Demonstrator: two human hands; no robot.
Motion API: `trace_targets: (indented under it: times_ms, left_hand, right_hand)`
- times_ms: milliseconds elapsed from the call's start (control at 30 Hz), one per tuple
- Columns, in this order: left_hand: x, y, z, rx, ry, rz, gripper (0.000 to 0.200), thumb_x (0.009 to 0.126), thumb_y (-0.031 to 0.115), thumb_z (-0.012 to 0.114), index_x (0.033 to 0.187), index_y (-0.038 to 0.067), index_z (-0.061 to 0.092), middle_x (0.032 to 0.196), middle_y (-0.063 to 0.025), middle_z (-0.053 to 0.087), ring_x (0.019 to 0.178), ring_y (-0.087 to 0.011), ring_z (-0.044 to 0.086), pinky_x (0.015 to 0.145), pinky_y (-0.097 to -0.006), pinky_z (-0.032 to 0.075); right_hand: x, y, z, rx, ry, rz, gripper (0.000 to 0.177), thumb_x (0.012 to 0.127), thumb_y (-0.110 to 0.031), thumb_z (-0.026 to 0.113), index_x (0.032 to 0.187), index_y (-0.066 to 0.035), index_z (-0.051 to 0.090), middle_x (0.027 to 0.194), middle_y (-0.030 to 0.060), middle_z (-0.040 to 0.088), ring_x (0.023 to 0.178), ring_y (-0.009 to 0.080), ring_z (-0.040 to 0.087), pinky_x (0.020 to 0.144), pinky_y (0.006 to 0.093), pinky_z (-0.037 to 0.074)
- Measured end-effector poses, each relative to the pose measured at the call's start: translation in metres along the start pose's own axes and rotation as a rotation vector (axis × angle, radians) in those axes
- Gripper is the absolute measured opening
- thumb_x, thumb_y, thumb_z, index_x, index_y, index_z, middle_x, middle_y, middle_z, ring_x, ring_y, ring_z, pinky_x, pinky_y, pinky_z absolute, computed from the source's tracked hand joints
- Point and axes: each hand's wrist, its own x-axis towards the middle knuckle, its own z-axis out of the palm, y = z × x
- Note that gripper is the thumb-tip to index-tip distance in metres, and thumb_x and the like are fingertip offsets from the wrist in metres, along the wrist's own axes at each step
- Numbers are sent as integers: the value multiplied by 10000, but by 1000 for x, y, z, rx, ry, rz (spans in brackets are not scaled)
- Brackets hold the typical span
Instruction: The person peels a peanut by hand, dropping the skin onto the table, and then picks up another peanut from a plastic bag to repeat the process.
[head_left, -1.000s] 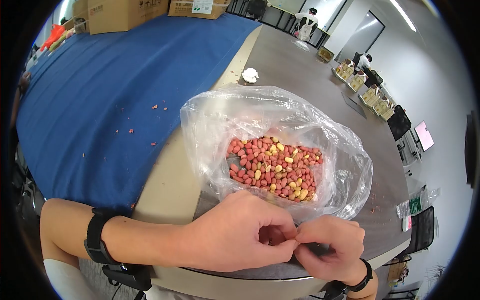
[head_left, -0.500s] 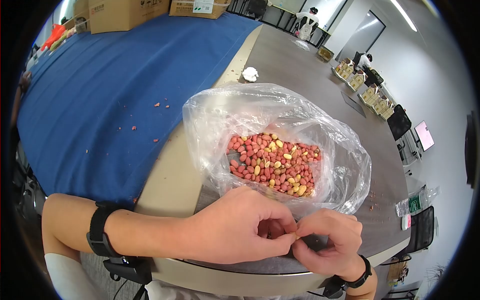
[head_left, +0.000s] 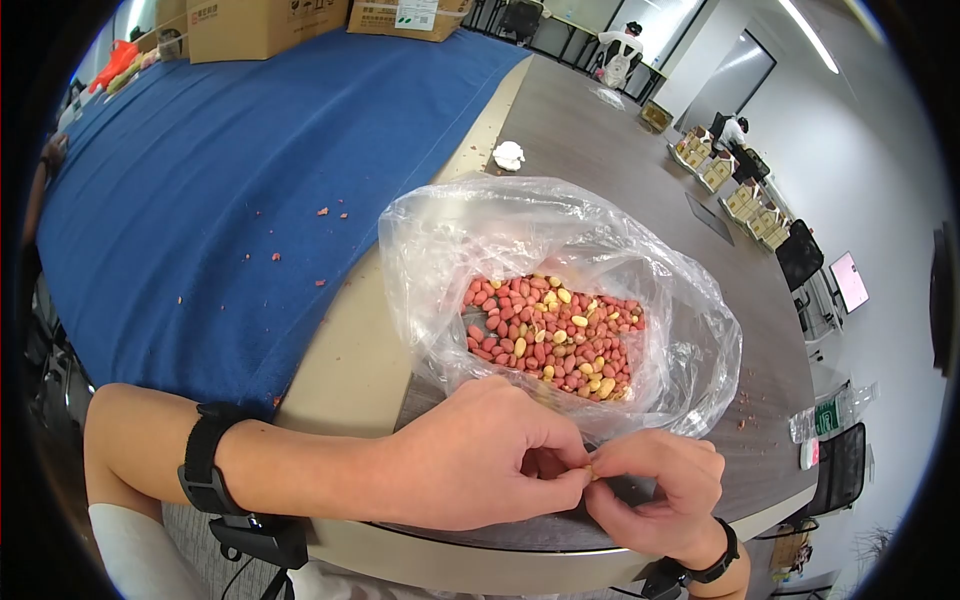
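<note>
My left hand and my right hand meet fingertip to fingertip near the table's front edge. Thumbs and forefingers of both are closed in a pinch on one small yellowish peanut, mostly covered by the fingertips. Just beyond the hands lies a clear plastic bag, its mouth spread wide. Inside it is a layer of peanuts, most in red skins and several pale and bare. The lower rim of the bag is partly hidden behind my hands.
Skin crumbs dot the blue cloth on the left. A crumpled white tissue sits on the dark table past the bag. Cardboard boxes stand at the back left, and a plastic bottle is at the right edge.
The view has shifted slightly, so the bag and table appear a little lower and further right. Both hands keep the same pinch, with only small finger movement.
</note>
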Motion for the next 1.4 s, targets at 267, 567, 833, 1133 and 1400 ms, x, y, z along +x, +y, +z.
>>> trace_targets:
  times_ms: [267, 567, 833, 1133, 1400]
  left_hand:
    - [0, 1, -3, 46, -16, 19, 152, 912, 113, 723, 1000, -4, 762, 707, -61, 720, 590, -61, 619, 551, -240, 504]
    - [1, 1, -2, -20, 1, -3, 152, 908, 134, 734, 964, -4, 762, 696, -51, 714, 580, -57, 608, 545, -237, 496]
    - [0, 0, -2, 8, -22, -1, 150, 909, 130, 733, 978, 0, 762, 711, -50, 723, 589, -60, 611, 554, -237, 497]
    - [1, 2, -6, 3, -36, 12, 131, 903, 92, 717, 988, 5, 766, 696, -52, 710, 586, -55, 598, 543, -241, 484]
    - [1, -2, -4, -13, -13, 30, 128, 908, 108, 714, 976, 8, 757, 693, -39, 707, 586, -54, 603, 540, -237, 490]
  right_hand:
    - [-1, 8, 1, 139, -8, 26, 214, 675, 66, 773, 852, -42, 722, 790, 46, 734, 647, 162, 719, 579, 255, 555]
    - [-1, 5, -4, 133, -52, 48, 203, 665, 86, 744, 841, 3, 688, 767, 106, 741, 681, 182, 736, 655, 268, 580]
    - [-2, -1, -1, 66, -39, 66, 211, 658, 80, 748, 839, -11, 690, 767, 91, 737, 665, 174, 728, 635, 262, 575]
    - [-1, 5, -2, 156, -63, 47, 200, 661, 98, 743, 833, 11, 690, 771, 104, 737, 676, 169, 727, 644, 265, 576]
    - [-2, 3, 1, 139, -12, 57, 205, 659, 112, 741, 830, 13, 687, 764, 108, 734, 675, 178, 726, 638, 269, 573]
